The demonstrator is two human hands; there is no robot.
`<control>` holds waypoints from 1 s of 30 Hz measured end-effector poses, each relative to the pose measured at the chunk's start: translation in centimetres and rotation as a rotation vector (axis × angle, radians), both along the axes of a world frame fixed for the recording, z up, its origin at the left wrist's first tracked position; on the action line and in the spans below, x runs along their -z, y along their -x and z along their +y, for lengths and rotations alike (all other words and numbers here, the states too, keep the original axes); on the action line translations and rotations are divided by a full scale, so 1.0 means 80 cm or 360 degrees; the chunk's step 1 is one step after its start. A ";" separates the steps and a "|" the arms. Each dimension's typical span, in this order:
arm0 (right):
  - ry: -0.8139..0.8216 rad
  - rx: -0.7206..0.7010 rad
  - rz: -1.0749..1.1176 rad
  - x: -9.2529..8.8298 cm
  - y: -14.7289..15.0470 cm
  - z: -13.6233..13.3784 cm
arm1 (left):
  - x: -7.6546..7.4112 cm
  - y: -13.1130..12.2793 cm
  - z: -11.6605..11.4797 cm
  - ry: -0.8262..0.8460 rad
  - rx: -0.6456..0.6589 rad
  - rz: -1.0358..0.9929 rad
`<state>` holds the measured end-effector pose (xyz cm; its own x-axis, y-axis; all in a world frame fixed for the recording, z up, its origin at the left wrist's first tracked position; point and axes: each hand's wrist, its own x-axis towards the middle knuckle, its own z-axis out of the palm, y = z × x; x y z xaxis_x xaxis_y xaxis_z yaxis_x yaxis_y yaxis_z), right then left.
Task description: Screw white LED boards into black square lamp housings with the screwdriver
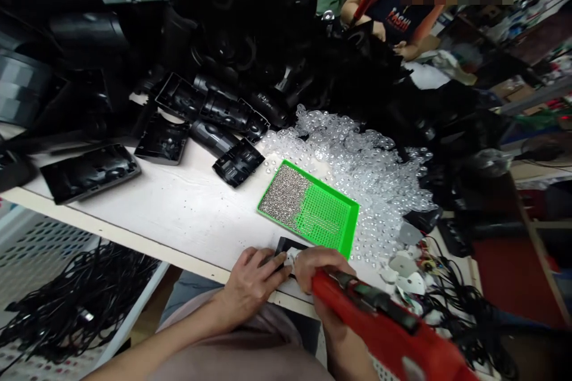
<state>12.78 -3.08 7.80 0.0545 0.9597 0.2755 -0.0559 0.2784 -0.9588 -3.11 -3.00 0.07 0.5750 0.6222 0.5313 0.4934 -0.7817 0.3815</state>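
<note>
My left hand point(250, 283) holds a small black plastic housing point(286, 247) at the near edge of the white workbench point(179, 214). A small white part shows at the housing's end, next to my fingers. My right hand point(322, 268) grips a red glue gun point(379, 315), whose front end reaches towards the housing. The gun's tip is hidden behind my hand. Just beyond my hands lies a green perforated tray point(308, 205), partly covered with small grey metal grains.
A heap of clear plastic domes point(348, 172) lies behind the tray, with black plastic casings point(236, 161) and a large black pile beyond. White discs and black wires point(429, 274) sit to the right. A basket of black cables point(75, 303) stands at lower left. A co-worker's hand point(404, 50) is at the far side.
</note>
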 end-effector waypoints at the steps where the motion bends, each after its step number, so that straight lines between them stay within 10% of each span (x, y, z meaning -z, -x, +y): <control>1: -0.0055 0.0069 0.0090 -0.009 -0.006 0.000 | -0.002 0.000 0.001 -0.0002 0.0020 0.0015; 5: -0.0290 0.0338 0.0303 -0.029 -0.047 0.027 | -0.003 -0.001 0.002 -0.0005 0.0075 0.0114; 11: -0.0136 0.0476 0.0281 0.012 -0.083 0.085 | -0.003 -0.005 0.003 -0.0021 0.0029 0.0076; 24: -0.0081 0.0343 0.0151 0.041 -0.078 0.087 | -0.009 -0.006 0.006 -0.0006 0.0053 0.0086; 30: -0.0193 0.0457 0.0226 -0.016 -0.066 0.071 | -0.002 -0.005 0.003 -0.0042 0.0067 0.0148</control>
<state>18.07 2.58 9.11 0.3639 0.8602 0.3573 -0.0890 0.4139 -0.9060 -2.75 -2.79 0.25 0.6480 0.5830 0.4901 0.4922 -0.8116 0.3148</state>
